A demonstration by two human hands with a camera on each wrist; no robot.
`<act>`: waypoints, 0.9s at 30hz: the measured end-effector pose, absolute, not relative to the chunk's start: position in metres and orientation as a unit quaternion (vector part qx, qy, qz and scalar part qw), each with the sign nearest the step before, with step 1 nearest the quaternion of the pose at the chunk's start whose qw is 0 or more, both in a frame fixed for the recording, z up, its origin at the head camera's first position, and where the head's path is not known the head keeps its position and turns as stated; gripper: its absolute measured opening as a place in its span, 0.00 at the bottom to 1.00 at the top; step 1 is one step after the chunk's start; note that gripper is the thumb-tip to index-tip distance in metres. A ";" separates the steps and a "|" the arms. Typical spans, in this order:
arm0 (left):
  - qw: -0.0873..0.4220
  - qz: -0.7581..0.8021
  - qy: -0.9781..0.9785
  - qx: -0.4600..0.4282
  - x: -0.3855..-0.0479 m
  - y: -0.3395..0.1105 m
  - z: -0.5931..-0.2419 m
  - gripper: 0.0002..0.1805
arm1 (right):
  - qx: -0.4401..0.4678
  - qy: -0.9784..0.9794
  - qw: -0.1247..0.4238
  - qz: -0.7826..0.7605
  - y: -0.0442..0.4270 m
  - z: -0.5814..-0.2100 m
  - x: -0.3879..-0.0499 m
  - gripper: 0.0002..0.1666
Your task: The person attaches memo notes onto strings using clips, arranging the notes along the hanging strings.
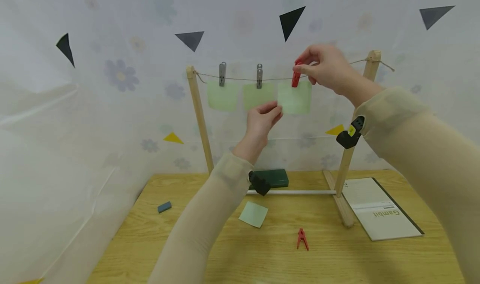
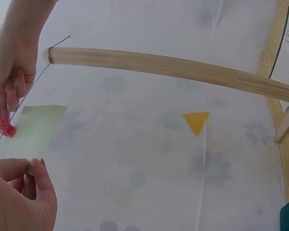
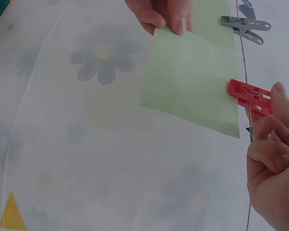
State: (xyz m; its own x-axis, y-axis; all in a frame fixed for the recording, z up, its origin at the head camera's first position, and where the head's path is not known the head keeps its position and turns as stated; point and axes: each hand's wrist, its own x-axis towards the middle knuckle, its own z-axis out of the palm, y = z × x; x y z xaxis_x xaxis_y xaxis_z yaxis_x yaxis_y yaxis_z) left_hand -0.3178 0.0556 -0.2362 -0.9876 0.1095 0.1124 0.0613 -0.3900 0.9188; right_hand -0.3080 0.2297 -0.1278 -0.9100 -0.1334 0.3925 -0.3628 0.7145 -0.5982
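Note:
In the head view my right hand (image 1: 328,69) pinches a red clothespin (image 1: 296,79) at the string. The clothespin's tip sits over the top edge of a pale green paper (image 1: 295,98). My left hand (image 1: 259,123) pinches that paper's lower left corner between thumb and fingers. The right wrist view shows the red clothespin (image 3: 250,95) across both string and paper (image 3: 192,79). To the left, two more green papers hang from the string (image 1: 240,79), each under a grey clothespin (image 1: 259,76). A second red clothespin (image 1: 302,239) lies on the table.
Wooden posts (image 1: 200,121) hold the string at both ends, with a white rod (image 1: 303,192) low between them. On the table (image 1: 135,242) lie a green paper square (image 1: 253,214), a blue eraser-like block (image 1: 164,207), a dark green case (image 1: 275,178) and a notepad (image 1: 382,213).

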 end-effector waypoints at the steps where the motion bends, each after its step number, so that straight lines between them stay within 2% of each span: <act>1: 0.015 0.830 0.552 0.079 -0.318 0.056 -0.236 0.16 | 0.136 -0.913 0.162 0.350 0.230 -0.128 -0.308 0.23; 15: 0.018 0.824 0.559 0.090 -0.318 0.055 -0.240 0.15 | 0.098 -0.927 0.132 0.337 0.232 -0.128 -0.307 0.33; 22: 0.019 0.823 0.559 0.095 -0.318 0.052 -0.243 0.13 | 0.096 -0.926 0.122 0.343 0.235 -0.128 -0.305 0.34; 27: 0.017 0.821 0.562 0.096 -0.320 0.046 -0.245 0.13 | 0.097 -0.925 0.137 0.342 0.235 -0.125 -0.303 0.32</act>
State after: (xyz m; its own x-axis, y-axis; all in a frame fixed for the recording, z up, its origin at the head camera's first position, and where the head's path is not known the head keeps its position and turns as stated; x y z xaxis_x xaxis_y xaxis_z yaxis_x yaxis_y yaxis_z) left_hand -0.3195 0.0464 -0.2454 -0.9809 0.1367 0.1384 0.0794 -0.3678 0.9265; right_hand -0.3026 0.2349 -0.1250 -0.9441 -0.0851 0.3185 -0.2720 0.7471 -0.6065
